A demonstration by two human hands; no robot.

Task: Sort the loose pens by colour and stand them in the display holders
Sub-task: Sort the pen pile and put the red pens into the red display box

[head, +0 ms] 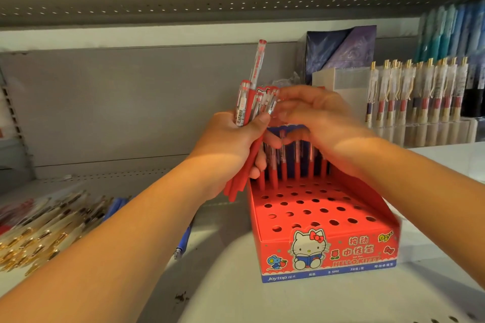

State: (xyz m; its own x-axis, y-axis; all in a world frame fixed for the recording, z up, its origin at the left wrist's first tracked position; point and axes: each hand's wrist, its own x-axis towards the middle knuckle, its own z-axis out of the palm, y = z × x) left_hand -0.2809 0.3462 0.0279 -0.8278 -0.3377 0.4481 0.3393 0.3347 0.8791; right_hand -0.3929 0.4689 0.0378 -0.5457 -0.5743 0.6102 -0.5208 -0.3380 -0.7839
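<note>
My left hand grips a bundle of red pens upright, with one pen sticking up higher than the others. My right hand reaches across to the tops of that bundle, its fingers curled at the pen caps. Below stands a red cartoon-cat display holder with rows of round holes. Several red pens stand in its back row, partly hidden by my right hand.
Loose gold-clipped pens and blue pens lie on the white shelf at the left. At the back right, a clear holder carries upright gold-topped pens, with packaged stationery behind. A grey shelf back panel rises behind everything.
</note>
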